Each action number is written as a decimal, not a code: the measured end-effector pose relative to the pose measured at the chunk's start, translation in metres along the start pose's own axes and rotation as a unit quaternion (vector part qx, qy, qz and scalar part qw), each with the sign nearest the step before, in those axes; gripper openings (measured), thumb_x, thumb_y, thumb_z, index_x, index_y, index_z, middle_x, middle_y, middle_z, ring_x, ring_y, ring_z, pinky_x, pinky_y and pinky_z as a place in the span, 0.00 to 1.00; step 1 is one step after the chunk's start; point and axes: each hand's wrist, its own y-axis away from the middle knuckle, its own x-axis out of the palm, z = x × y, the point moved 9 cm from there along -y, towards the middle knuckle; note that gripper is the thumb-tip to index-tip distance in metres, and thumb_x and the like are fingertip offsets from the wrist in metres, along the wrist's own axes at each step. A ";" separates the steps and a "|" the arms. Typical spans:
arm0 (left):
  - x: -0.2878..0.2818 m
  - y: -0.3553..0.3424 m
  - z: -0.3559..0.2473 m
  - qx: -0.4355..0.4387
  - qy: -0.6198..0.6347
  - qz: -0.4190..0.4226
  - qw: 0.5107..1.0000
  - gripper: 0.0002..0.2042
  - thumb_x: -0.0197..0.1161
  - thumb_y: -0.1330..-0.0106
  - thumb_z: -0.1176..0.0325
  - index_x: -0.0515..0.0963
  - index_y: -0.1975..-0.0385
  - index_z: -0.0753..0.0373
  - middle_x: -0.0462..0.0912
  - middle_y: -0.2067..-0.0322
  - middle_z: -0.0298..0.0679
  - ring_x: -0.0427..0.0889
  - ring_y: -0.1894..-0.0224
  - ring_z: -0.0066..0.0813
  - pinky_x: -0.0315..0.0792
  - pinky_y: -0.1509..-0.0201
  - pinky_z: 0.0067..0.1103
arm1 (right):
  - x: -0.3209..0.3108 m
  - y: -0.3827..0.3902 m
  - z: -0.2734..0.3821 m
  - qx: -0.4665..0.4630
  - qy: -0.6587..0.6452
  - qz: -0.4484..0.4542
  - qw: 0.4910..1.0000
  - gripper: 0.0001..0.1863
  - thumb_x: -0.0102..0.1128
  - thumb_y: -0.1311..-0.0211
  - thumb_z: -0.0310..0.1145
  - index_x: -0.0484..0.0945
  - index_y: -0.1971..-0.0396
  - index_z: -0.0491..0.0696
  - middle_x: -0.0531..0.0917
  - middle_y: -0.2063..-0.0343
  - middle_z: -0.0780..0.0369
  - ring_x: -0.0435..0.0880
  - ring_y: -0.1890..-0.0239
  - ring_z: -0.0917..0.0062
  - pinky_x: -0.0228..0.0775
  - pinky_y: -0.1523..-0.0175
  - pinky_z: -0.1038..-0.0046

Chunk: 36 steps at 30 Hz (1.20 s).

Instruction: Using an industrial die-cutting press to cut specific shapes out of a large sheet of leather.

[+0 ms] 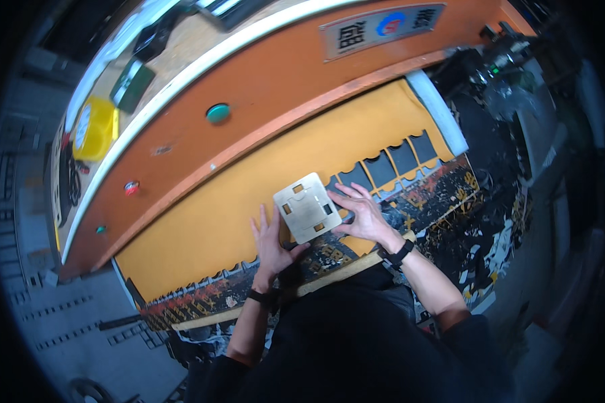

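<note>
A pale, square plate (307, 209) with several rectangular slots and rounded corners lies over the near edge of a yellow-orange sheet (249, 201). Beside its left edge is my left hand (271, 247), fingers stretched out and apart, with the thumb near the plate's lower corner. My right hand (364, 216) is at the opposite edge, its fingers spread and their tips at the plate's side. Both hands are open about the plate; whether it rests fully flat is hard to tell. Dark cut-out gaps (381, 171) line the sheet's near edge to the right of the plate.
An orange machine beam (275, 101) with a green button (217, 113) and a red button (132, 188) crosses behind the sheet. A yellow container (95, 129) stands on top at left. Dark scraps (477, 248) are heaped at right; a wooden strip (336, 279) edges the bed near me.
</note>
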 end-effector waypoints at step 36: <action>-0.088 0.078 -0.059 0.003 -0.013 -0.140 0.990 0.48 0.86 0.43 0.58 0.71 0.26 0.76 0.76 0.27 0.63 0.71 0.22 0.59 0.61 0.15 0.42 | 0.000 0.104 0.126 -0.059 0.003 0.092 0.994 0.22 0.82 0.39 0.42 0.91 0.49 0.45 0.91 0.57 0.55 0.90 0.52 0.55 0.82 0.40 0.55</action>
